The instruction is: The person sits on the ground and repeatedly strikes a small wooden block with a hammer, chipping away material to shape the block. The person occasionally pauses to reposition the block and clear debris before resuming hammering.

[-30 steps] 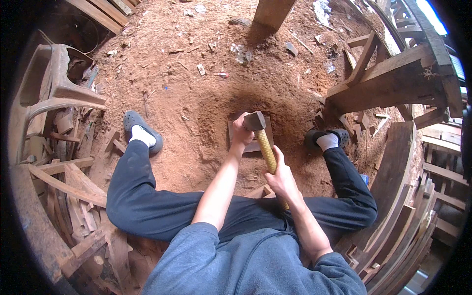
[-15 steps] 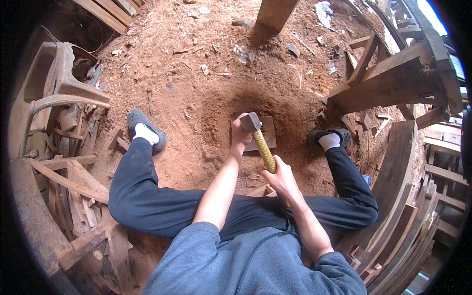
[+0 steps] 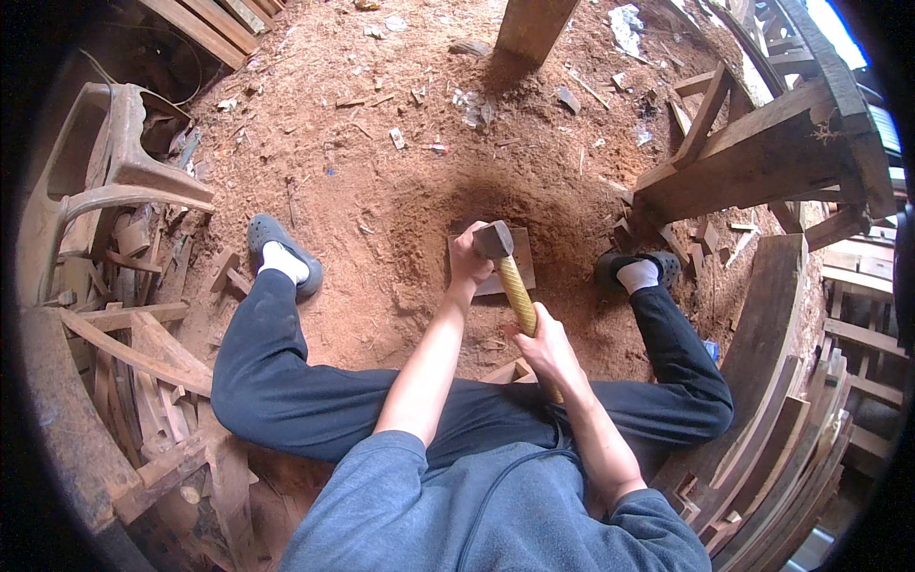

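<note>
My right hand (image 3: 543,343) grips a hammer (image 3: 518,291) by its yellow-wrapped handle, with the dark metal head (image 3: 496,239) at the upper end. My left hand (image 3: 468,257) is closed just beside and partly behind the head; what its fingers hold is hidden. Beneath them a square, pale flat board (image 3: 519,267) lies on the sawdust-covered ground, between my feet in dark clogs.
A weathered plastic chair (image 3: 143,176) and piled wood scraps (image 3: 167,372) are at my left. A wooden frame (image 3: 748,153) stands at the upper right, long planks (image 3: 762,334) lie along my right, and a wooden post (image 3: 529,29) rises ahead among scattered debris (image 3: 467,100).
The surroundings sit slightly right and lower in the picture than a second ago. The hammer head has shifted only a little; both hands keep much the same positions and grips.
</note>
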`<state>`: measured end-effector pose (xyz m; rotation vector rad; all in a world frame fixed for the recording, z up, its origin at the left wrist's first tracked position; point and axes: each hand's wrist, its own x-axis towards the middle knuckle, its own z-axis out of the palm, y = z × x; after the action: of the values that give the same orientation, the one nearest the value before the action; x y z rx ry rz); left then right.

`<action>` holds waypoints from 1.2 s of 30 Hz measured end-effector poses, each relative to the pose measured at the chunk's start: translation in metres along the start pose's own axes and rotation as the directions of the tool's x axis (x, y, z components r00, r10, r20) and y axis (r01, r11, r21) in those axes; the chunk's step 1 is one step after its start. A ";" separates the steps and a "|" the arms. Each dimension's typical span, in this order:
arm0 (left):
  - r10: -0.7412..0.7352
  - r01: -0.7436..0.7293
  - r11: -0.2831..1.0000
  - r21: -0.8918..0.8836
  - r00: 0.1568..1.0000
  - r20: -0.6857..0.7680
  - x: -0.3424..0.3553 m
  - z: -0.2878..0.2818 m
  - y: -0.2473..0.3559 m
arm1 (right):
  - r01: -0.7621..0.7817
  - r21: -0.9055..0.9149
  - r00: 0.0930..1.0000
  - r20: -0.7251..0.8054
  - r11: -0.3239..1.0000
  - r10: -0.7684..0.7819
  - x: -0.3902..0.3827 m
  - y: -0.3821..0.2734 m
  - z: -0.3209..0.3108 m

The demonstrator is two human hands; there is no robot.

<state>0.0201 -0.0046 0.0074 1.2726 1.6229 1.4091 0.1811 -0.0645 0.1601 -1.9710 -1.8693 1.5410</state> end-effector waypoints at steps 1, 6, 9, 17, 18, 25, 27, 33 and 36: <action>-0.010 0.010 1.000 0.015 1.000 0.006 0.000 0.001 -0.001 | -0.004 -0.009 1.000 -0.004 1.000 0.004 0.001 0.001 0.000; 0.004 -0.005 1.000 0.030 1.000 0.021 0.003 0.005 -0.005 | -0.019 -0.011 1.000 0.000 1.000 0.019 0.005 0.003 -0.003; -0.006 0.007 1.000 -0.028 1.000 0.031 0.010 0.007 0.000 | -0.016 0.020 1.000 -0.004 1.000 0.016 0.006 -0.001 -0.011; 0.117 -0.100 0.977 -0.188 0.990 0.080 0.021 0.025 0.024 | -0.121 0.151 0.992 -0.015 0.981 0.125 -0.006 -0.009 -0.041; 0.131 -0.110 0.973 -0.201 0.987 0.094 0.021 0.028 0.024 | -0.130 0.147 0.991 -0.017 0.981 0.133 -0.008 -0.008 -0.042; 0.083 -0.012 0.959 -0.284 0.968 0.238 0.014 0.050 0.008 | -0.076 0.066 0.992 -0.093 0.995 0.082 -0.009 0.008 -0.046; 0.094 -0.016 0.951 -0.308 0.966 0.240 0.013 0.054 0.005 | -0.030 0.039 0.993 -0.115 0.999 0.034 -0.005 0.012 -0.047; -0.036 0.151 0.895 -0.420 0.962 0.270 0.013 0.066 0.010 | -0.030 0.035 0.991 -0.127 0.999 0.035 -0.004 0.014 -0.052; -0.072 0.211 0.859 -0.466 0.952 0.297 0.013 0.071 0.015 | -0.118 0.078 0.988 -0.086 0.990 0.125 -0.008 0.011 -0.058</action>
<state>0.0845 0.0321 0.0071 0.9659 1.0536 1.3704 0.2281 -0.0403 0.1880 -2.1202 -1.6643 1.4969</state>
